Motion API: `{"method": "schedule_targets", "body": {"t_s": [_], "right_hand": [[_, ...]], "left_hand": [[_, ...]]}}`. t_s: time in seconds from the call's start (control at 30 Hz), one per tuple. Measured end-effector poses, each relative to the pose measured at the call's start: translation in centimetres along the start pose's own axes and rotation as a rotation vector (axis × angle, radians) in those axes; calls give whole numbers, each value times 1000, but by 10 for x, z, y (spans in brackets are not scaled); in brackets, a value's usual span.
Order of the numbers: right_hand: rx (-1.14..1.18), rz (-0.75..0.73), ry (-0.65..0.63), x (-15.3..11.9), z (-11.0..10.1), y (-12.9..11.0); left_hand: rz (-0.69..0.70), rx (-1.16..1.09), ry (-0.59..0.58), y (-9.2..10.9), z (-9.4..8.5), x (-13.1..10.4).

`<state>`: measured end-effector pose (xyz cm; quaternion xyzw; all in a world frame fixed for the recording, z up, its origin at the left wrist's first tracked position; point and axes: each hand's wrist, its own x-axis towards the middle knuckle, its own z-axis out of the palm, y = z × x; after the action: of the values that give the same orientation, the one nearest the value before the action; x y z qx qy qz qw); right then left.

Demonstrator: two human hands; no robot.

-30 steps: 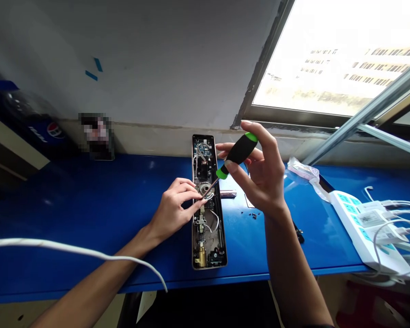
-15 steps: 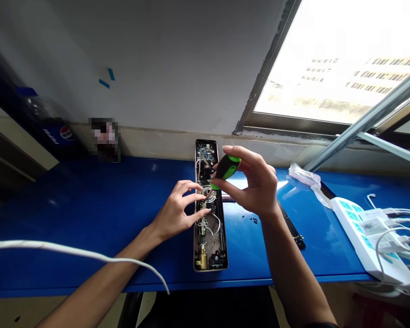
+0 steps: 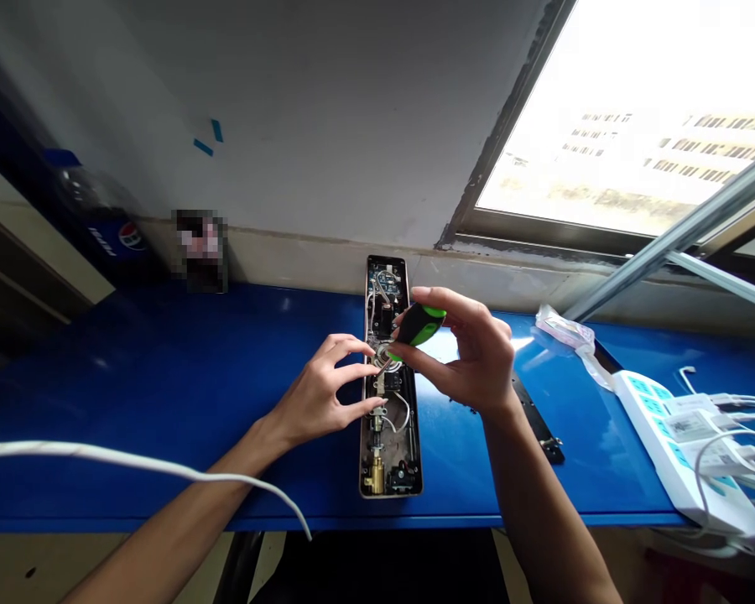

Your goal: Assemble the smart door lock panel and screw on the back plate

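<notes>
A long, narrow electronic lock housing [image 3: 390, 445] lies lengthwise on the blue table, its inside exposed with a circuit board, white wires and a brass cylinder. My right hand [image 3: 471, 348] grips a green and black screwdriver [image 3: 423, 325] by its handle. The tool is tilted, its shaft pointing down into the middle of the housing; the exact contact at the tip is too small to tell. My left hand [image 3: 327, 386] rests at the housing's left edge, fingers spread apart over the parts near the screwdriver tip, with nothing visible held.
A white power strip [image 3: 658, 436] with plugs and cables stands at the right. Beside it are a dark flat plate [image 3: 538, 419] and a plastic-wrapped packet [image 3: 566, 327]. Small dark screws [image 3: 456, 404] lie near my right wrist. A white cable [image 3: 164, 466] hangs across the left foreground; a cola bottle [image 3: 110, 214] stands back left.
The screwdriver handle has dropped slightly and leans more to the right with my right hand. My left thumb has drawn back a little to the left. The whole view has shifted slightly.
</notes>
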<state>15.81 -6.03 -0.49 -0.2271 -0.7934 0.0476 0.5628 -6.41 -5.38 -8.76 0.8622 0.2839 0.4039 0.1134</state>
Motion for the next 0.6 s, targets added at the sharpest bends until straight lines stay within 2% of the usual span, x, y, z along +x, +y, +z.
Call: {"method": "schedule_targets", "body": {"t_s": [0.3,0.47,0.6], "right_hand": [[-174,-126,-118,5,2,-10],[-12,-28,-215,8,-3,-21],[-12,-43,-154,9,-6,-23]], "left_hand": [[-28,-7,-39,0,-4,-2],[-57,0,-47,0,-5,-1],[-112,-10,-55,4,-4,-2]]}}
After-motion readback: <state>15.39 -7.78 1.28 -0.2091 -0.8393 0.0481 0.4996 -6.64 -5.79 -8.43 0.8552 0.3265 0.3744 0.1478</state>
